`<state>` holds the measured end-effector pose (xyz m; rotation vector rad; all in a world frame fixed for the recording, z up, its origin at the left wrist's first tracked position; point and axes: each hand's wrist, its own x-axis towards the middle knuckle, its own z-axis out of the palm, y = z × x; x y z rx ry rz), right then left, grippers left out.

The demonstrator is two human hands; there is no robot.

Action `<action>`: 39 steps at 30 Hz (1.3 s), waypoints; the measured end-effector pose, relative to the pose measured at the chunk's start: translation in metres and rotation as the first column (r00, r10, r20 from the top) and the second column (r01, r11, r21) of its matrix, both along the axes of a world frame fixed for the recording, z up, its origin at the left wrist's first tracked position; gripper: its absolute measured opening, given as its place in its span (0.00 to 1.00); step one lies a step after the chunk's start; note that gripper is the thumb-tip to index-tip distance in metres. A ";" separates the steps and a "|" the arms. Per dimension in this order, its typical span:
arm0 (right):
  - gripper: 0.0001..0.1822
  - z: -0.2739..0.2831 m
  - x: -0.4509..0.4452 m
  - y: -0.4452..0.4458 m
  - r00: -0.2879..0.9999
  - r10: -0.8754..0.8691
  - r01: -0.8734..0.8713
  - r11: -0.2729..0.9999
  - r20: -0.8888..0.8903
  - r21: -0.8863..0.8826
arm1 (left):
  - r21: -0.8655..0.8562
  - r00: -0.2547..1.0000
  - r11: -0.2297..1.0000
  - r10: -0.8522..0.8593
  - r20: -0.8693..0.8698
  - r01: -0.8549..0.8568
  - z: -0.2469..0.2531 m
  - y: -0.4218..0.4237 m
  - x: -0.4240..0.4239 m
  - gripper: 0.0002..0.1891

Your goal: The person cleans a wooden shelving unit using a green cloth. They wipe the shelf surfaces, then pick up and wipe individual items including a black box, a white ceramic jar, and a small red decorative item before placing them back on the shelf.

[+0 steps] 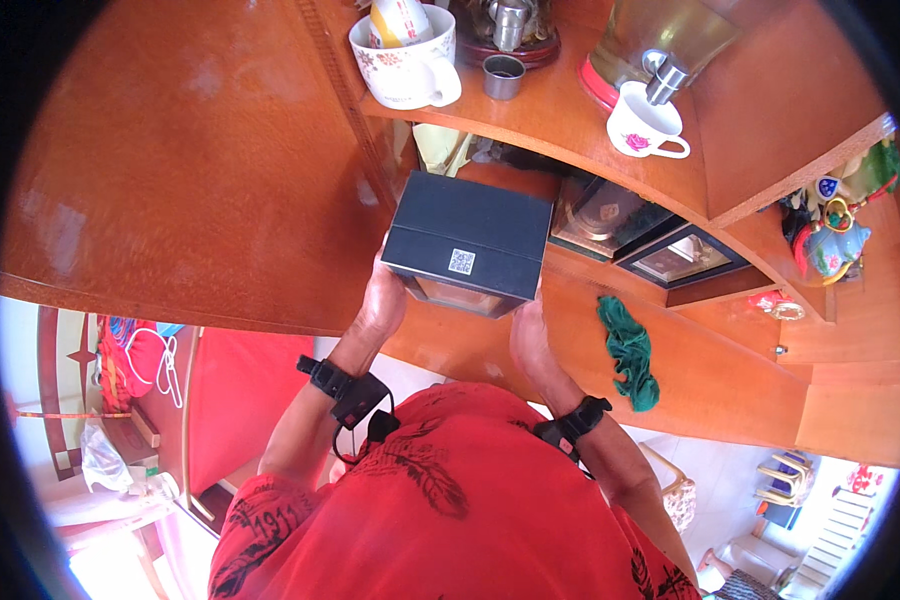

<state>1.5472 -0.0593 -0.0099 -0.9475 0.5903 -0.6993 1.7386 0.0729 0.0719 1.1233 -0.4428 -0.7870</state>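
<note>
A dark box (469,229) with a printed code on its face and a window-like panel on its near side is held up before the wooden cabinet. My left hand (385,294) grips its left end and my right hand (529,322) its right end; the fingers are mostly hidden by the box. Both wrists wear black straps with small devices. Behind the box, a cabinet compartment holds a dark-framed box with a clear front (600,217) and, beside it, a similar one (682,257). A crumpled green cloth (630,352) lies on the wooden surface right of my right hand.
On the shelf (555,127) above stand a large patterned mug (405,75), a small metal cup (503,77) and a white rose cup (641,124) under a dispenser tap, its handle near the edge. A colourful teapot-shaped ornament (832,247) sits farther right. A wooden panel (180,165) rises at left.
</note>
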 end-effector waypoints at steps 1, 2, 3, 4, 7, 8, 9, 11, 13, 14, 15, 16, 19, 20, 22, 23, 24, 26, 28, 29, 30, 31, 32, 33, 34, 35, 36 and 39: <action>0.28 -0.014 -0.006 0.004 1.000 -0.014 0.014 1.000 0.007 0.022 | 0.010 1.000 1.000 0.006 -0.023 -0.006 0.000 0.004 -0.002 0.26; 0.28 -0.028 -0.013 0.009 0.999 -0.030 0.029 0.999 0.014 0.043 | 0.020 0.999 1.000 0.013 -0.045 -0.012 0.000 0.007 -0.004 0.26; 0.27 -0.036 -0.017 0.013 0.999 -0.041 0.040 0.997 0.019 0.065 | 0.030 0.997 0.999 0.023 -0.069 -0.021 -0.001 0.012 -0.006 0.26; 0.27 -0.024 -0.014 0.020 0.999 -0.043 0.043 0.997 0.001 0.061 | 0.011 0.997 0.999 0.032 -0.076 -0.031 -0.005 0.017 -0.006 0.27; 0.30 0.033 -0.008 0.042 0.998 0.034 -0.031 0.999 -0.059 0.042 | -0.027 0.996 0.999 0.035 -0.077 -0.037 -0.013 0.033 -0.007 0.27; 0.34 0.057 -0.004 0.043 0.990 0.113 -0.110 0.993 -0.084 0.033 | -0.029 0.998 0.999 0.020 -0.065 -0.022 -0.012 0.038 -0.008 0.27; 0.36 0.062 -0.002 0.044 0.984 0.146 -0.143 0.989 -0.103 0.035 | -0.031 0.999 1.000 0.002 -0.054 -0.004 -0.013 0.040 -0.007 0.28; 0.38 0.065 0.002 0.048 0.975 0.175 -0.170 0.984 -0.134 0.049 | 0.002 0.999 0.999 0.035 -0.037 -0.035 -0.017 0.045 -0.006 0.28; 0.38 0.061 0.006 0.052 0.977 0.168 -0.165 0.986 -0.129 0.032 | 0.013 0.998 0.998 0.058 -0.040 -0.057 -0.021 0.051 -0.005 0.27; 0.38 0.057 0.007 0.054 0.980 0.166 -0.167 0.986 -0.111 0.003 | 0.008 0.997 0.998 0.062 -0.053 -0.062 -0.024 0.054 -0.004 0.27; 0.38 0.053 0.008 0.056 0.983 0.159 -0.163 0.986 -0.093 -0.028 | 0.001 0.996 0.998 0.062 -0.065 -0.062 -0.024 0.056 -0.002 0.27; 0.33 0.037 0.008 0.057 0.989 0.090 -0.085 0.995 -0.116 0.043 | 0.001 0.997 0.999 0.047 -0.067 -0.047 -0.023 0.058 -0.001 0.27; 0.25 0.006 0.010 0.061 0.987 -0.006 0.030 0.988 -0.158 0.149 | 0.006 0.998 0.999 0.033 -0.055 -0.033 -0.022 0.062 0.002 0.27; 0.25 0.001 0.010 0.062 0.990 0.026 -0.009 0.993 -0.139 0.122 | 0.014 0.998 0.999 0.044 -0.037 -0.043 -0.023 0.063 0.003 0.27; 0.25 0.013 0.015 0.064 0.990 0.068 -0.057 0.994 -0.127 0.089 | 0.009 0.996 0.997 0.075 -0.047 -0.074 -0.027 0.067 0.004 0.28; 0.25 0.020 0.016 0.065 0.988 0.073 -0.062 0.995 -0.133 0.083 | -0.004 0.993 0.996 0.092 -0.075 -0.092 -0.033 0.069 0.005 0.28; 0.25 0.032 0.017 0.066 0.988 0.075 -0.065 0.995 -0.138 0.077 | -0.017 0.989 0.994 0.106 -0.102 -0.108 -0.036 0.070 0.006 0.29; 0.28 0.051 0.021 0.068 0.990 0.094 -0.087 0.994 -0.109 0.065 | 0.026 0.983 0.990 0.141 -0.117 -0.139 -0.041 0.071 0.008 0.30; 0.33 0.069 0.024 0.069 0.991 0.107 -0.103 0.993 -0.080 0.049 | 0.047 0.988 0.992 0.119 -0.103 -0.115 -0.042 0.071 0.011 0.30; 0.36 0.075 0.025 0.070 0.991 0.113 -0.111 0.993 -0.065 0.042 | 0.047 0.993 0.996 0.083 -0.081 -0.079 -0.042 0.071 0.015 0.31; 0.39 0.079 0.026 0.070 0.991 0.123 -0.121 0.992 -0.052 0.037 | 0.051 0.997 0.998 0.049 -0.061 -0.046 -0.043 0.073 0.017 0.31; 0.39 0.080 0.025 0.071 0.989 0.128 -0.126 0.991 -0.067 0.040 | 0.057 0.995 0.998 0.044 -0.095 -0.039 -0.044 0.074 0.019 0.31; 0.38 0.080 0.025 0.071 0.988 0.132 -0.129 0.991 -0.082 0.043 | 0.062 0.991 0.998 0.039 -0.128 -0.031 -0.046 0.075 0.020 0.31; 0.38 0.083 0.025 0.072 0.986 0.138 -0.134 0.990 -0.096 0.047 | 0.068 0.986 0.997 0.035 -0.161 -0.024 -0.048 0.078 0.022 0.31; 0.35 0.088 0.023 0.074 0.980 0.142 -0.137 0.989 -0.140 0.048 | 0.051 0.991 0.999 0.011 -0.132 -0.004 -0.051 0.081 0.023 0.31; 0.33 0.093 0.021 0.076 0.972 0.146 -0.140 0.989 -0.183 0.049 | 0.035 0.995 0.999 -0.013 -0.102 0.016 -0.055 0.084 0.024 0.31; 0.32 0.094 0.020 0.075 0.967 0.155 -0.153 0.988 -0.203 0.022 | 0.017 0.997 0.999 -0.038 -0.072 0.040 -0.057 0.085 0.024 0.31; 0.32 0.080 0.013 0.068 0.956 0.190 -0.218 0.970 -0.223 -0.110 | 0.019 1.000 1.000 0.003 -0.030 -0.003 -0.061 0.089 0.021 0.31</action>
